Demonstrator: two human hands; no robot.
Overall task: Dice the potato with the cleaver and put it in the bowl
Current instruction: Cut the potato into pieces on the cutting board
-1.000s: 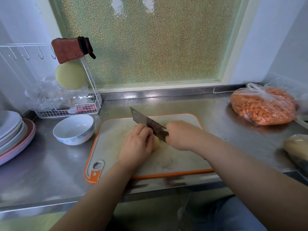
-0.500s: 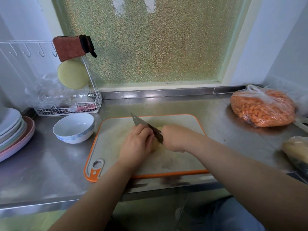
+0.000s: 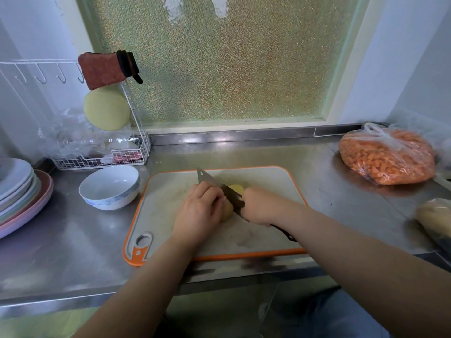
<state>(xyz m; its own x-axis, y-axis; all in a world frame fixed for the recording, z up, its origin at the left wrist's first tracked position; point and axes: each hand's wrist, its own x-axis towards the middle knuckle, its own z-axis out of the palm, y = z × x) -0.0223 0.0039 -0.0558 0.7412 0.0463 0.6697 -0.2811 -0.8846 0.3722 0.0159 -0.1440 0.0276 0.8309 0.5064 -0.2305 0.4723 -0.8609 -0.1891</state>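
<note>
On the orange-rimmed cutting board [image 3: 170, 215], the potato [image 3: 228, 208] lies under the cleaver [image 3: 219, 189]. My left hand [image 3: 199, 211] curls over the potato; my right hand [image 3: 260, 207] grips the cleaver handle. The white bowl [image 3: 109, 187] stands just left of the board.
</note>
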